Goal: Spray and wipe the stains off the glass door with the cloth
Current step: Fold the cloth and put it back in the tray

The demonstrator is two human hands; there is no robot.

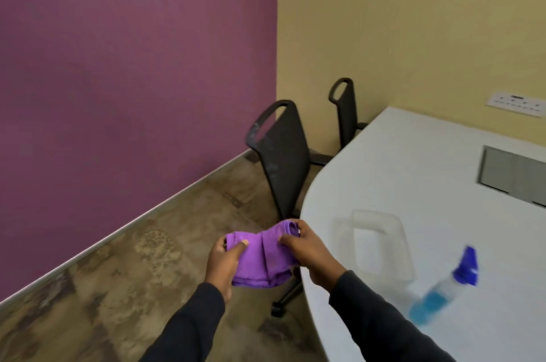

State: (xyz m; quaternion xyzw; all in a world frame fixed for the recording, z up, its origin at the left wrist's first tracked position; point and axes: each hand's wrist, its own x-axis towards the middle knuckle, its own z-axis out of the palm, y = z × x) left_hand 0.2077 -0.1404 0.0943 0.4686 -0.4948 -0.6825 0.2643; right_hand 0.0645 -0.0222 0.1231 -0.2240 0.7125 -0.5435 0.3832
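A purple cloth [263, 258] is held bunched between both hands, out over the floor just off the rounded edge of the table [413, 154]. It is pinched at its left end by the left hand [224, 264], thumb on top and fingers curled beneath. Its upper right corner is gripped by the right hand [307, 252], whose fingers are folded round the hem. Dark sleeves [192, 326] are worn on both arms.

To the right, on the white tabletop, a spray bottle [443, 287] with a blue head and blue liquid is seen, blurred and tilted; whether it stands or lies cannot be told. Between it and the right hand a clear plastic container [381, 243] is set, apart from both. Farther in, a grey hatch [514, 172] is let into the table.

Two black chairs are placed beyond the table's edge, the nearer chair [280, 160] just behind the cloth, the farther chair [344, 113] behind it. The floor is covered in mottled brown carpet [133, 258]. The corner is formed by a purple wall [133, 66] and a yellow wall [413, 21], on which a white socket panel [515, 103] is mounted.
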